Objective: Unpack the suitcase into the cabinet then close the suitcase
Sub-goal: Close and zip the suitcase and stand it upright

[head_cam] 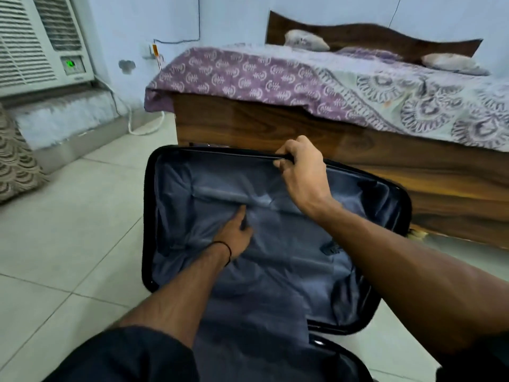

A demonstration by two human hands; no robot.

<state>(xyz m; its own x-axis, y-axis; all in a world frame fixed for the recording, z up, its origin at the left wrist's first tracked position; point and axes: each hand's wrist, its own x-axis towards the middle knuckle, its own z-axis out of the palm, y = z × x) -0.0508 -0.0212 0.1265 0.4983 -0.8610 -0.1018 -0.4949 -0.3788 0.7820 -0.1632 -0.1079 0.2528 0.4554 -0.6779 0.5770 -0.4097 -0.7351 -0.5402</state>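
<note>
Fingers, right hand (pixel 303 175): curled round far rim of my open black hard-shell suitcase (pixel 147 216).
Fingers, left hand (pixel 234 235): straight, pressing its grey fabric lining (pixel 275 241).
Suitcase: just beside brown wooden bed (pixel 275 125).

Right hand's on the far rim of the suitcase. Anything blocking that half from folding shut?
Yes: the left hand rests on the lining inside that half, and its forearm crosses the near half. The right hand grips the suitcase at its far rim. No clothes are visible inside.
</note>
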